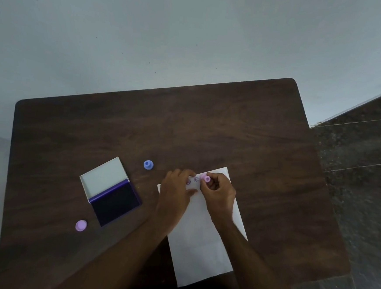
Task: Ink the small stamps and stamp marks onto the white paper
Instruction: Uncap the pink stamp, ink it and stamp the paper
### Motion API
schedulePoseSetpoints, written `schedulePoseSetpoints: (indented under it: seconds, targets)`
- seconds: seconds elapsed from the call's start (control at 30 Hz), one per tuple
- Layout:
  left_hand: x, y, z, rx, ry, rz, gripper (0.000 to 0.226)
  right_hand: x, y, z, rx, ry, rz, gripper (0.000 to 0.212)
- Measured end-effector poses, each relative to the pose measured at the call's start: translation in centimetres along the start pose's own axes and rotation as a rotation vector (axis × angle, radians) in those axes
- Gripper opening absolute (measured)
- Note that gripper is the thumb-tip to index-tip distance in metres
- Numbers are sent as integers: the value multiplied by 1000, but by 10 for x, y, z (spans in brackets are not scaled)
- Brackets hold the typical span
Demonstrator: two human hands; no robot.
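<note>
**Three small stamps, one ink pad, one sheet**

Three small stamps are in view. A pink stamp (205, 178) is pinched in the fingers of the right hand (218, 195), at the far end of the white paper (202, 241). A blue stamp (148, 165) stands alone on the table (209, 123), between the ink pad and the hands. A lilac stamp (81, 225) sits near the table's left front, just beside the pad's near corner.

One ink pad (112, 193) lies open left of the paper, its pale lid folded back and its dark purple face up.

The left hand (176, 193) lies flat on the sheet's far left corner, fingers spread and closed on nothing. At least two small marks (193, 180) show on the paper between the two hands; their exact number cannot be told.

The sheet's near end reaches the table's front edge. The far half of the table and its right side are bare wood.
</note>
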State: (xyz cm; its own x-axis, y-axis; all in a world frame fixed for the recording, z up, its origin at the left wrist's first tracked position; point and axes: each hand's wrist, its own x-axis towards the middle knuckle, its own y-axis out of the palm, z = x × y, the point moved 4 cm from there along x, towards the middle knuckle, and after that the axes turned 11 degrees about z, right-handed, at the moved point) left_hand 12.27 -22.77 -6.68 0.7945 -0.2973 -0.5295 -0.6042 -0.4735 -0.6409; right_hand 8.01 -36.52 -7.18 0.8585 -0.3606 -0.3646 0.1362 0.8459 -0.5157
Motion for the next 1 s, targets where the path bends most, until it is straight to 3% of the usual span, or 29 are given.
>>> schedulePoseSetpoints:
  seconds: [0.3,0.67,1.0]
  targets:
    - [-1,-3,-1,-12,39,-48,41,7,9,1,-74,62,90,35]
    - [-3,-3,-1,-15,59,-66,42,8,5,6,-15,1,44,20]
    - [-2,-1,0,-16,60,-66,41,11,8,2,-48,6,38,22]
